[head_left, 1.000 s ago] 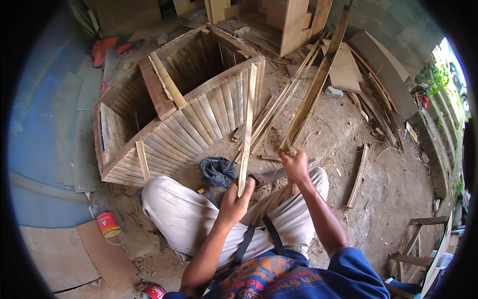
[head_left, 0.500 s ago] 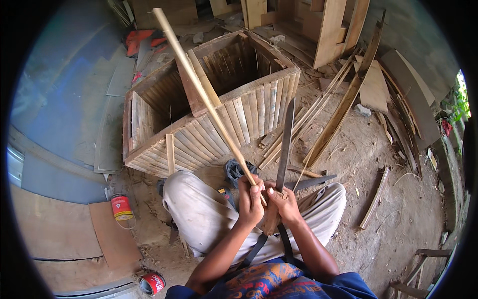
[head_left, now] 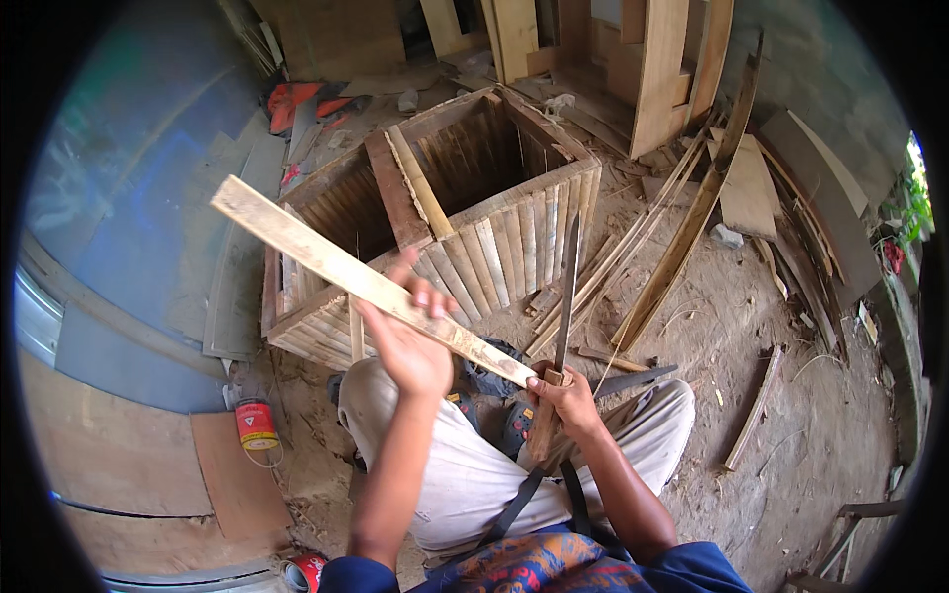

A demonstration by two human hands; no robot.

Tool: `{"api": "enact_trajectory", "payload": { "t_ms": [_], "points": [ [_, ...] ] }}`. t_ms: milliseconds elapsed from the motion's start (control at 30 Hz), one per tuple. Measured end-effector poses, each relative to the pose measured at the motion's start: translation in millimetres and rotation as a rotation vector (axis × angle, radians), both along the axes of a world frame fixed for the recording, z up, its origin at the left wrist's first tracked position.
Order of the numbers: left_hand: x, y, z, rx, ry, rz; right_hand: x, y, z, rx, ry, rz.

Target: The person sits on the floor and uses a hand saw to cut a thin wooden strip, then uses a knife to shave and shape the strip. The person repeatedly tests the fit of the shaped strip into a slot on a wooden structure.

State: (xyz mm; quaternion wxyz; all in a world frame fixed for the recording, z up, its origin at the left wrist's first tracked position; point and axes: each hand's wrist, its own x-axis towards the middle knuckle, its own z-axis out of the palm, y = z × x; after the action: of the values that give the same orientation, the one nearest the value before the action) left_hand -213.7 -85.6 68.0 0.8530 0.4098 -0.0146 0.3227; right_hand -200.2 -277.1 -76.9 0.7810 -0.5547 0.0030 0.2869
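A pale, flat wooden slat slants from the upper left down to my right hand. My left hand is around its middle, thumb on one side and slightly blurred fingers on the other. My right hand grips a machete where its dark blade meets the wooden handle. The blade points up and away from me, and the handle rests toward my lap. The slat's near end touches my right thumb beside the blade. Beyond my hands stands a slatted wooden crate with an open top and a crosspiece.
A second dark blade lies by my right knee. Long wood strips lean at the right, near a short strip on the dirt floor. Red cans and plywood sheets are at the left. Boards stand at the back.
The slat has swung to the left and turned its broad face up. My left hand has moved up along it, away from my right hand, which keeps hold of the machete.
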Motion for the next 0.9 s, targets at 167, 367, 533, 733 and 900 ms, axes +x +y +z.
{"api": "enact_trajectory", "payload": {
  "t_ms": [167,367,533,733,900],
  "points": [
    [10,55,82,0.126,-0.123,0.233,-3,3,-21,-0.230,-0.118,-0.204],
    [20,95,130,0.248,-0.293,0.519,-13,7,-47,-0.429,-0.160,-0.147],
    [31,116,113,0.153,-0.331,0.699,-19,30,-53,-0.386,-0.231,-0.077],
    [24,130,97,0.146,-0.358,0.767,-16,62,-38,-0.347,-0.317,0.020],
    [17,133,100,0.190,-0.471,0.790,-11,94,-27,-0.279,-0.323,0.052]
  ]
}}
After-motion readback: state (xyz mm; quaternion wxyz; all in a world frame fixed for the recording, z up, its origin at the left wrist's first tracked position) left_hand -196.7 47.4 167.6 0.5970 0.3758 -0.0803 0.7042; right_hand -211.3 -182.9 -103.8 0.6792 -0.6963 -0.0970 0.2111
